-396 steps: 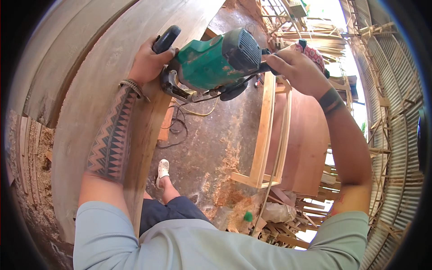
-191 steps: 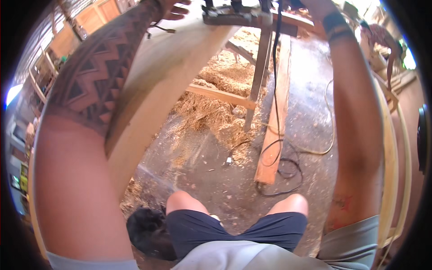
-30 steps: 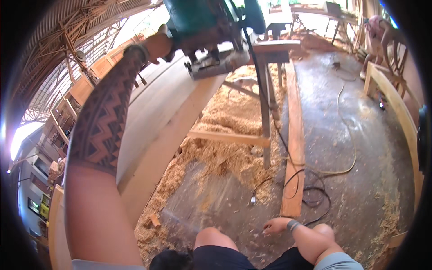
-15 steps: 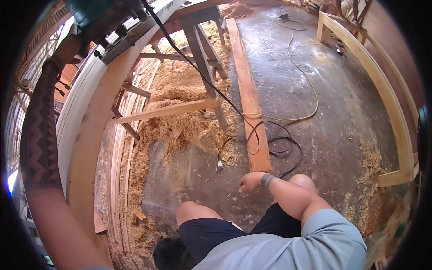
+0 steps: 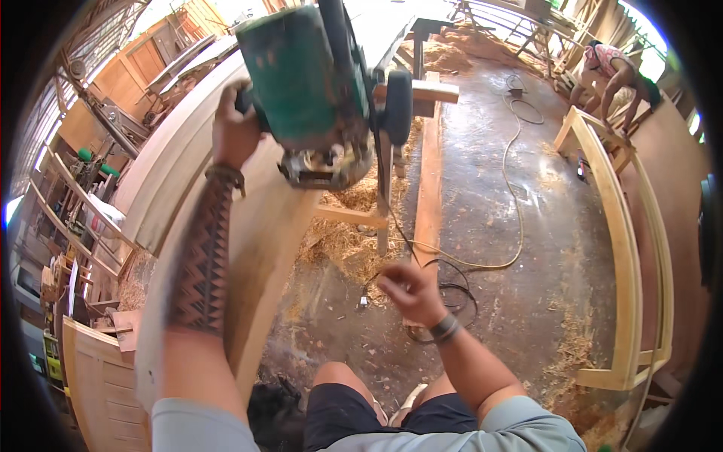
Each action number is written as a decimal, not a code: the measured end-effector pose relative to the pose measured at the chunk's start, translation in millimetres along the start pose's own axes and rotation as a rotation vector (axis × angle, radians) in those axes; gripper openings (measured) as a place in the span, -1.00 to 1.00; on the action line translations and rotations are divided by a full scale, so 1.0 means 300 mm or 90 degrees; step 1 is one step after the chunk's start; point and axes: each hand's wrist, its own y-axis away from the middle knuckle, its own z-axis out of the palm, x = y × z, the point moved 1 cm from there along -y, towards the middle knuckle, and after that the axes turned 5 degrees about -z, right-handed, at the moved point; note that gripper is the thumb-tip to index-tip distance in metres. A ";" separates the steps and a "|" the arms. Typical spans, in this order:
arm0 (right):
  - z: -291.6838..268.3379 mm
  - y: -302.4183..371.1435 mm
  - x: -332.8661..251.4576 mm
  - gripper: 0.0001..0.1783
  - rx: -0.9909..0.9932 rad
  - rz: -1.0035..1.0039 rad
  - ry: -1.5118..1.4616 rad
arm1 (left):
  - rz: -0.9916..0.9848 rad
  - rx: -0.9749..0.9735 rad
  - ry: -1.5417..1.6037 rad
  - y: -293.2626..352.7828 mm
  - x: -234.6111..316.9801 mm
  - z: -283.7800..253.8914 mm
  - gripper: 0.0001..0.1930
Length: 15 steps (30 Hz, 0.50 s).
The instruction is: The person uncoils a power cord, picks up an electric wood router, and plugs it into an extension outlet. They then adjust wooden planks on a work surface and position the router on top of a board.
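A green plunge router (image 5: 297, 83) with a dark motor cord is up in front of me, lifted above the work. My left hand (image 5: 235, 132) is closed around its dark left handle. The opposite handle (image 5: 397, 108) has no hand on it. Below the router runs a long, pale wooden workpiece (image 5: 275, 248) with moulded lines along its far side. My right hand (image 5: 413, 292) hovers over the floor, above the end of a reddish plank (image 5: 430, 181). Its fingers are curled and slightly blurred, and I see nothing in them.
Black cord (image 5: 461, 290) loops on the floor near a white plug (image 5: 364, 301). A yellowish cord (image 5: 521, 188) snakes farther back. Wood shavings (image 5: 354, 248) lie beneath the workpiece. Wooden frames (image 5: 619, 279) stand at right, where another person (image 5: 611, 71) bends over. A panelled door (image 5: 105, 384) is at lower left.
My view has swung left and up, bringing the router nearer the middle. The router now appears raised off the workpiece in my left hand. My right hand has risen from beside my knee.
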 end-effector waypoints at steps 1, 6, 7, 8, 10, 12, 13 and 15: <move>-0.055 -0.104 -0.074 -0.79 0.057 -0.069 -0.078 | -0.033 0.001 -0.010 0.002 -0.014 0.016 -0.70; -0.226 -0.547 -0.379 -0.55 0.237 -0.062 -0.034 | -0.093 0.013 -0.016 0.031 -0.075 0.017 -0.62; -0.242 -0.615 -0.409 -0.55 0.225 -0.063 -0.035 | -0.091 0.008 0.021 0.033 -0.107 0.007 -0.63; -0.265 -0.672 -0.387 -0.57 0.197 0.000 -0.094 | -0.082 0.021 0.001 0.038 -0.082 0.038 -0.64; -0.273 -0.723 -0.363 -0.58 0.164 0.065 -0.148 | -0.085 0.037 -0.009 0.050 -0.046 0.080 -0.65; -0.247 -0.761 -0.368 -0.66 0.084 0.106 -0.090 | -0.130 0.038 -0.004 0.055 -0.069 0.075 -0.64; -0.232 -0.779 -0.378 -0.66 0.075 0.103 -0.086 | -0.160 0.038 0.000 0.060 -0.082 0.070 -0.63; -0.191 -0.773 -0.396 -0.71 0.097 0.122 -0.139 | -0.109 0.048 -0.025 0.060 -0.103 0.050 -0.67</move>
